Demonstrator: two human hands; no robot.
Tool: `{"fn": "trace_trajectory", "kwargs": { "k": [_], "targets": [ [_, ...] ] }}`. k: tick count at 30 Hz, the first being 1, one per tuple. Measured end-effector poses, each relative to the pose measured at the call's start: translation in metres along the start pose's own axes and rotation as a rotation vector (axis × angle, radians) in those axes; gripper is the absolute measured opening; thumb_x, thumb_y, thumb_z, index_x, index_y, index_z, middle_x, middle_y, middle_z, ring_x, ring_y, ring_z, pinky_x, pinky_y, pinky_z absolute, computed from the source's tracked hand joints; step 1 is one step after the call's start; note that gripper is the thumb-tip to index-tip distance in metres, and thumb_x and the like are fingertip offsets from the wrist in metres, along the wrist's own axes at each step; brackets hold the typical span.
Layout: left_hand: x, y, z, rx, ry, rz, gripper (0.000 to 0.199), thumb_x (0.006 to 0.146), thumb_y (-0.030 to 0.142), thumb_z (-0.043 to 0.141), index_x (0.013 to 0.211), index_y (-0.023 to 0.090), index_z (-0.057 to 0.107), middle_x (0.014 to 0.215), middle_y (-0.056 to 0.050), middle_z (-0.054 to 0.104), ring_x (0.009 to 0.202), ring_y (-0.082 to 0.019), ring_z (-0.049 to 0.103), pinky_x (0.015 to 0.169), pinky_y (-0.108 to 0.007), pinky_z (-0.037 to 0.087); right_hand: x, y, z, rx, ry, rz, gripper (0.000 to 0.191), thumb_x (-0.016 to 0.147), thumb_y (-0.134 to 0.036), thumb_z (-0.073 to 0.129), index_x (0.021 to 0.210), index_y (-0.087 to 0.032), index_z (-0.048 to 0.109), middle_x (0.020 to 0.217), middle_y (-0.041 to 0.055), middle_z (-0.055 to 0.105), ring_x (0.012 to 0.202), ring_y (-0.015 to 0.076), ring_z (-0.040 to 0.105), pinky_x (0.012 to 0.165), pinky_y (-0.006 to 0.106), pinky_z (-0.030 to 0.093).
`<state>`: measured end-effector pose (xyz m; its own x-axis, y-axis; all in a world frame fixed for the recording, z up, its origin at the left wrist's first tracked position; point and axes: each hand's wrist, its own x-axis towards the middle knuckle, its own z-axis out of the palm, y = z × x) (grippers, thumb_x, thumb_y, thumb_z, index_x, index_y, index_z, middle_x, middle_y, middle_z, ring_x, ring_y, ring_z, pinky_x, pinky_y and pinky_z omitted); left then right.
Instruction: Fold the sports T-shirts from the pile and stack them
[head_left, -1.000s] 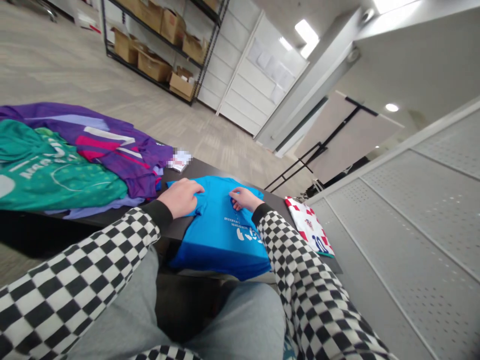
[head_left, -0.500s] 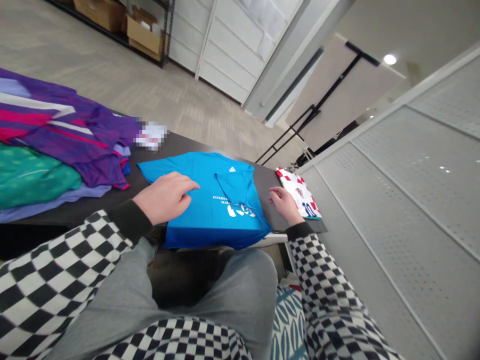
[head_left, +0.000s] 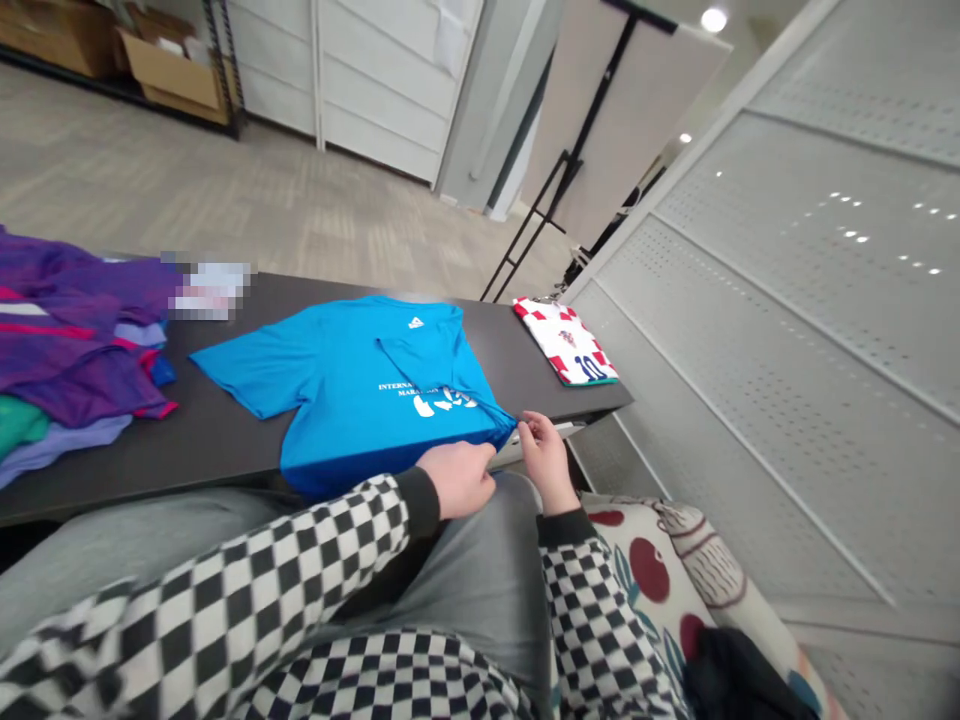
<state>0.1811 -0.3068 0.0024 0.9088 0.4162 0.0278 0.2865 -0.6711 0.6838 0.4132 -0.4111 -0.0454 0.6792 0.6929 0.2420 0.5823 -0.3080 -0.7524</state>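
Observation:
A blue T-shirt with white print lies on the dark table, one sleeve spread to the left and the other folded over its chest. Its lower part hangs over the table's front edge. At the shirt's lower right corner, my left hand is closed on the blue cloth near the hem. Just right of it, my right hand pinches the tip of that corner between thumb and fingers.
Purple and green shirts are heaped on the table at the left. A folded red-and-white checked shirt lies at the right end. Beside it rises a grey perforated panel. A patterned cushion is at lower right.
The view has turned to the right. My left hand has moved right to the shirt's lower corner, and my right hand has come down to it. Both have taken hold of the cloth.

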Motion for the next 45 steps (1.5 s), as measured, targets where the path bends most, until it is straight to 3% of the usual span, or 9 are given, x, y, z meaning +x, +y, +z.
{"fn": "trace_trajectory", "kwargs": {
  "k": [3,7,15,18,21,26,32,39,45],
  "targets": [
    [0.030,0.007,0.049,-0.414,0.055,-0.191,0.056,0.094,0.021,0.066,0.150,0.016,0.070,0.102,-0.011,0.085,0.097,-0.028,0.080,0.088,-0.034,0.057,0.012,-0.009,-0.002,-0.125,-0.061,-0.051,0.041,0.096,-0.057,0.063,0.108,-0.021,0.079,0.098,0.0109,0.076,0.093,0.0286,0.070,0.090,0.043,0.057],
    [0.043,-0.004,0.079,-0.734,0.246,-0.292,0.060,0.094,0.018,0.066,0.154,0.013,0.066,0.088,-0.005,0.081,0.088,-0.025,0.076,0.087,-0.034,0.054,0.014,-0.019,-0.006,-0.200,-0.064,-0.066,0.031,0.097,-0.050,0.060,0.097,-0.023,0.075,0.098,0.0115,0.077,0.091,0.0284,0.070,0.089,0.042,0.057],
    [0.045,-0.018,0.085,-1.095,0.256,-0.252,0.046,0.100,0.026,0.057,0.142,0.014,0.073,0.069,0.000,0.071,0.071,-0.020,0.068,0.074,-0.032,0.051,-0.019,-0.058,-0.013,-0.228,-0.086,-0.044,0.025,0.099,-0.046,0.061,0.100,-0.026,0.075,0.102,0.0101,0.082,0.094,0.0294,0.075,0.091,0.041,0.059],
    [0.049,-0.016,0.089,-1.304,0.245,-0.199,0.028,0.102,0.041,0.059,0.109,0.018,0.075,0.063,0.001,0.063,0.063,-0.018,0.062,0.065,-0.031,0.047,-0.037,-0.073,-0.002,-0.220,-0.133,-0.082,0.022,0.101,-0.044,0.061,0.099,-0.027,0.074,0.097,0.0093,0.082,0.091,0.0293,0.075,0.091,0.042,0.059],
    [0.051,-0.017,0.090,-1.461,0.285,-0.203,0.038,0.100,0.056,0.061,0.082,0.022,0.060,0.065,0.001,0.060,0.062,-0.017,0.057,0.063,-0.031,0.046,-0.049,-0.085,0.007,-0.203,-0.248,-0.136,0.021,0.101,-0.042,0.060,0.095,-0.028,0.075,0.095,0.0086,0.081,0.088,0.0288,0.074,0.089,0.042,0.059],
    [0.046,-0.023,0.077,-1.043,0.368,-0.334,0.048,0.103,0.056,0.059,0.068,0.022,0.057,0.065,-0.001,0.060,0.068,-0.018,0.055,0.067,-0.032,0.040,-0.043,-0.080,0.000,-0.079,-0.425,-0.102,0.025,0.100,-0.047,0.064,0.102,-0.028,0.080,0.102,0.0083,0.083,0.093,0.0295,0.076,0.090,0.042,0.062],
    [0.031,-0.023,0.067,-0.792,0.431,-0.417,0.049,0.104,0.040,0.060,0.059,0.025,0.045,0.054,0.002,0.046,0.061,-0.017,0.042,0.064,-0.036,0.024,-0.008,-0.043,-0.009,-0.023,-0.081,0.104,0.040,0.094,-0.056,0.066,0.111,-0.022,0.077,0.094,0.0101,0.081,0.078,0.0261,0.073,0.076,0.039,0.062],
    [0.012,-0.025,0.069,-0.665,0.519,-0.384,0.044,0.107,0.041,0.055,0.067,0.025,0.049,0.061,0.001,0.052,0.062,-0.017,0.044,0.066,-0.036,0.027,0.008,-0.029,0.013,-0.012,-0.113,0.084,0.059,0.087,-0.079,0.068,0.103,-0.022,0.071,0.089,0.0093,0.078,0.079,0.0254,0.072,0.074,0.037,0.059],
    [0.007,-0.028,0.069,-0.667,0.583,-0.449,0.049,0.109,0.045,0.055,0.065,0.025,0.045,0.057,0.003,0.046,0.061,-0.017,0.044,0.066,-0.035,0.028,0.007,-0.029,0.021,-0.127,-0.065,0.068,0.056,0.090,-0.079,0.064,0.103,-0.025,0.067,0.080,0.0051,0.072,0.073,0.0256,0.068,0.071,0.037,0.055]
  ]
}}
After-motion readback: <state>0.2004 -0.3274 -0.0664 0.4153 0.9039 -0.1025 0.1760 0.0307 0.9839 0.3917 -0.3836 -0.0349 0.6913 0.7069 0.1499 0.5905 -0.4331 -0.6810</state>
